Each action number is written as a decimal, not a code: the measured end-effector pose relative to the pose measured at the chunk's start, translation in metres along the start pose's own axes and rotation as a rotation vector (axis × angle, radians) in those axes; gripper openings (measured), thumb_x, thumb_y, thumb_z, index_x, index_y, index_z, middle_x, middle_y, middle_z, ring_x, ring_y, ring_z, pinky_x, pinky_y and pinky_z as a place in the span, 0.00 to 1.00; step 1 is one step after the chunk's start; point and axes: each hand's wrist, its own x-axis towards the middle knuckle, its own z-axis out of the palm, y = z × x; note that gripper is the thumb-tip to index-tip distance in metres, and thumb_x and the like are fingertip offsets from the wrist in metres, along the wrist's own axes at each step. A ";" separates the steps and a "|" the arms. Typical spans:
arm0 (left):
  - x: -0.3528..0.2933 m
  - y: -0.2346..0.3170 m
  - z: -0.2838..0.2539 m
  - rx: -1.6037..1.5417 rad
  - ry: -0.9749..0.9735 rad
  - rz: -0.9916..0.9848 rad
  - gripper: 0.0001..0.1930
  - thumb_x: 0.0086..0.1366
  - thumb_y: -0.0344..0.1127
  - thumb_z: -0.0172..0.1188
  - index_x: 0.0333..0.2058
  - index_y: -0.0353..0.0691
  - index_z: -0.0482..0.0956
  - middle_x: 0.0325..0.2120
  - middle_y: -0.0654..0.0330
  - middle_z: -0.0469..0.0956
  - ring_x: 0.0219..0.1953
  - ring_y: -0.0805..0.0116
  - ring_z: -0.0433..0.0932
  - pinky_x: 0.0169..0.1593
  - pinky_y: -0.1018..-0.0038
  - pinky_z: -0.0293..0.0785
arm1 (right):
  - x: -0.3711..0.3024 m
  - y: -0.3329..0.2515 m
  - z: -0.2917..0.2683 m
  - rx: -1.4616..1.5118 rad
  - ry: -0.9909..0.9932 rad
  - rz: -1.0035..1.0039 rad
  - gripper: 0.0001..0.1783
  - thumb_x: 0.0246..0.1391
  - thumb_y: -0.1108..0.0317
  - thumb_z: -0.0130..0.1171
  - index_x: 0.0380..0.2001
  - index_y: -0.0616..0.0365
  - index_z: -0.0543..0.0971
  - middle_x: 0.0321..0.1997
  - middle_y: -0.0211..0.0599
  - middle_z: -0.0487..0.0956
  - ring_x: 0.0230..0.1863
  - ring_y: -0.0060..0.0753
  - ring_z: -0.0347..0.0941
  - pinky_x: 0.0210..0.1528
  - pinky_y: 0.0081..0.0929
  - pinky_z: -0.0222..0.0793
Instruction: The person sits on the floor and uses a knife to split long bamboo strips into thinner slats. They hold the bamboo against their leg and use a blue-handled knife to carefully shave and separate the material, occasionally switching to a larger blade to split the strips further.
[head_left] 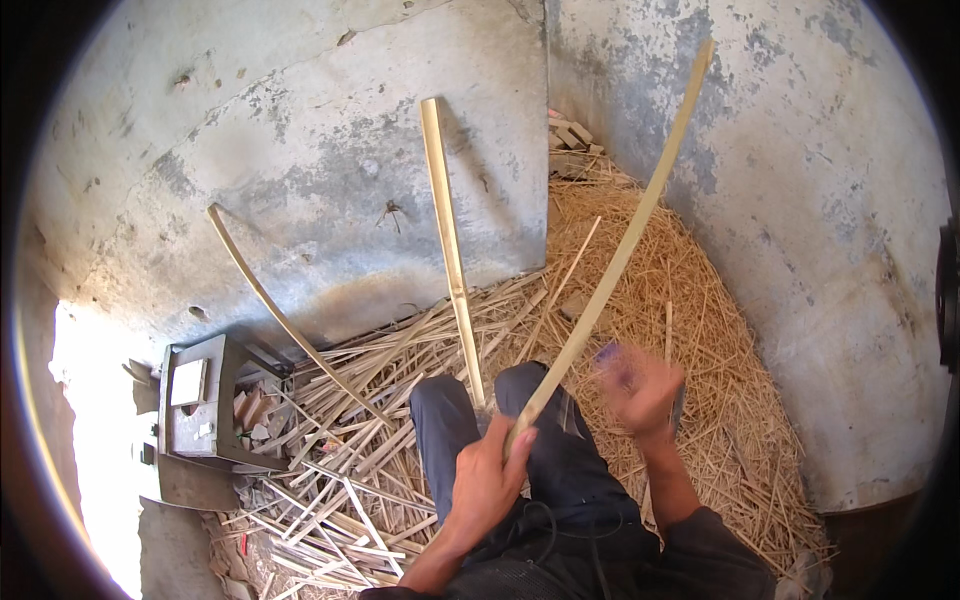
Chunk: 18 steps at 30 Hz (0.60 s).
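Observation:
My left hand (487, 478) grips the lower end of a long flat bamboo strip (632, 235), between thumb and fingers, over my lap. The strip slants up to the far right, its tip in front of the wall. To the right of it, my raised right hand (645, 392) is smeared by motion, with its fingers curled in. A bluish-purple bit shows at the fingers, and a narrow grey edge shows below the hand; what it holds is unclear. Ahead of my knees, a wider split bamboo piece (447, 230) leans upright against the wall.
A thin curved strip (290, 315) leans on the left wall (300, 150). Many cut strips (340, 520) litter the floor at left; fine shavings (720, 420) heap at right. A grey box-like metal case (195, 400) with rubble inside stands at left. Bricks (572, 135) lie in the far corner.

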 end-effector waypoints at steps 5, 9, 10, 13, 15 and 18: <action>-0.033 -0.015 -0.002 -0.149 -0.188 -0.151 0.13 0.79 0.42 0.55 0.41 0.36 0.75 0.20 0.48 0.76 0.24 0.47 0.78 0.30 0.60 0.72 | 0.056 0.061 -0.038 -0.049 0.120 0.319 0.24 0.71 0.49 0.59 0.38 0.63 0.85 0.20 0.25 0.73 0.20 0.17 0.63 0.22 0.24 0.54; -0.017 -0.050 0.005 -0.530 -0.336 -0.229 0.20 0.83 0.48 0.46 0.39 0.37 0.75 0.21 0.62 0.69 0.22 0.70 0.67 0.27 0.72 0.64 | 0.032 0.058 -0.018 0.114 0.022 0.300 0.24 0.71 0.48 0.57 0.38 0.62 0.84 0.21 0.25 0.73 0.20 0.18 0.61 0.22 0.25 0.54; -0.015 -0.053 0.003 -0.676 -0.383 -0.277 0.22 0.84 0.50 0.44 0.39 0.37 0.74 0.21 0.66 0.67 0.22 0.76 0.63 0.27 0.75 0.62 | 0.025 0.052 -0.017 0.148 -0.048 0.346 0.24 0.71 0.49 0.58 0.38 0.63 0.83 0.23 0.28 0.76 0.21 0.20 0.65 0.24 0.25 0.57; -0.007 -0.040 -0.013 -0.839 -0.470 -0.467 0.26 0.84 0.55 0.38 0.40 0.38 0.74 0.24 0.73 0.60 0.24 0.83 0.57 0.26 0.81 0.55 | 0.005 0.023 -0.006 0.210 -0.128 0.267 0.21 0.68 0.52 0.62 0.38 0.64 0.83 0.26 0.35 0.80 0.22 0.27 0.73 0.25 0.26 0.66; -0.003 -0.043 -0.013 -0.913 -0.478 -0.462 0.27 0.84 0.57 0.37 0.41 0.38 0.74 0.24 0.73 0.60 0.24 0.84 0.56 0.26 0.82 0.54 | -0.007 0.007 -0.004 0.258 -0.202 0.162 0.20 0.64 0.53 0.66 0.38 0.63 0.84 0.28 0.39 0.83 0.25 0.32 0.79 0.27 0.28 0.71; 0.002 -0.046 -0.012 -0.923 -0.480 -0.445 0.28 0.84 0.58 0.36 0.42 0.38 0.74 0.25 0.73 0.61 0.24 0.84 0.56 0.26 0.83 0.53 | -0.008 -0.013 -0.014 0.252 -0.358 0.064 0.19 0.60 0.53 0.70 0.37 0.60 0.85 0.30 0.40 0.85 0.27 0.38 0.83 0.29 0.31 0.76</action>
